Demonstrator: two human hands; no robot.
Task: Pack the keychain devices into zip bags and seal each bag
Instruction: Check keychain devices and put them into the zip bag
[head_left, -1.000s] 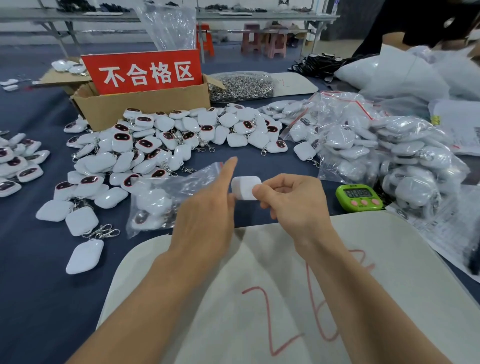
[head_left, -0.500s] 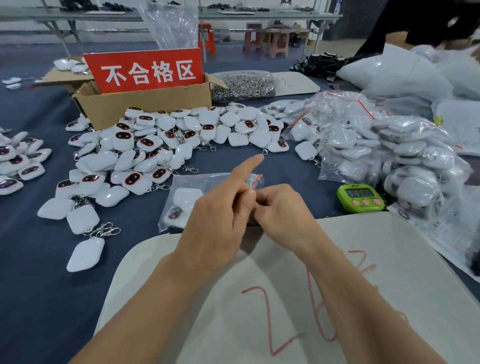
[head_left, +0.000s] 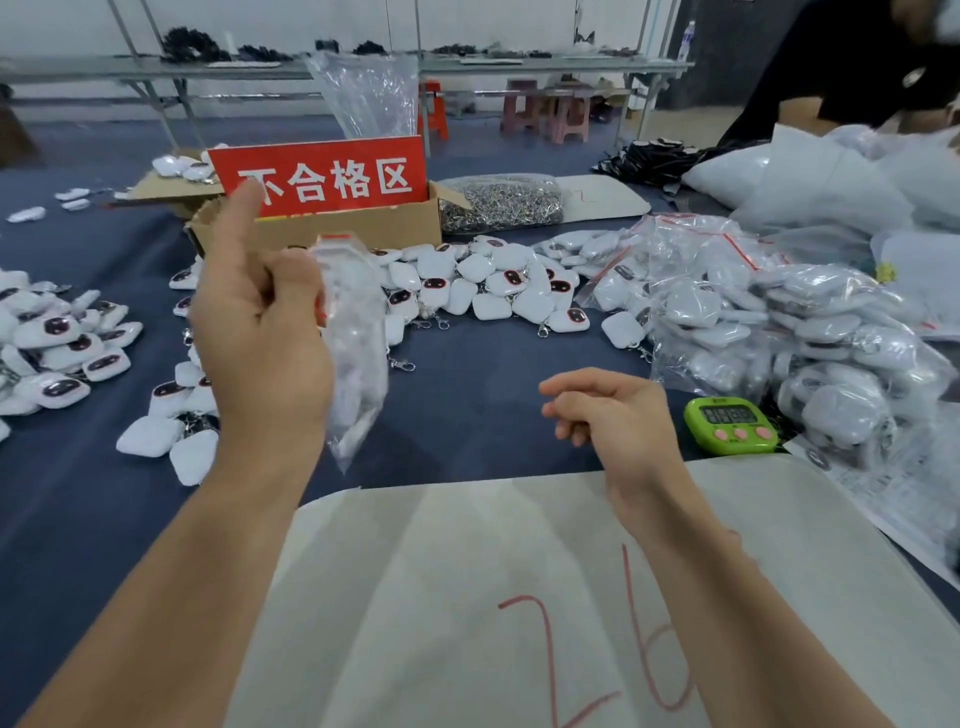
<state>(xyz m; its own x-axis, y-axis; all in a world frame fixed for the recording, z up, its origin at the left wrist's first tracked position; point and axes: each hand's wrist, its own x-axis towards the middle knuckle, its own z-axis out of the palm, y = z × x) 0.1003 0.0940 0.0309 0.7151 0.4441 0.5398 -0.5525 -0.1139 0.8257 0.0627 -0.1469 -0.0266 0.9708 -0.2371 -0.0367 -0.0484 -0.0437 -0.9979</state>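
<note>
Head view: the left hand (head_left: 260, 332) is raised above the dark blue table cloth (head_left: 467, 395), fingers curled round a clear plastic zip bag (head_left: 358, 343) blurred by motion, with white contents. The right hand (head_left: 613, 415) hovers apart, fingers loosely curled, holding nothing.

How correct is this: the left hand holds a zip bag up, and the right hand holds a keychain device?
One part is wrong. In the head view the left hand does hold the zip bag up, but the right hand holds nothing; its fingers are loosely curled and no keychain device is in them.
</note>
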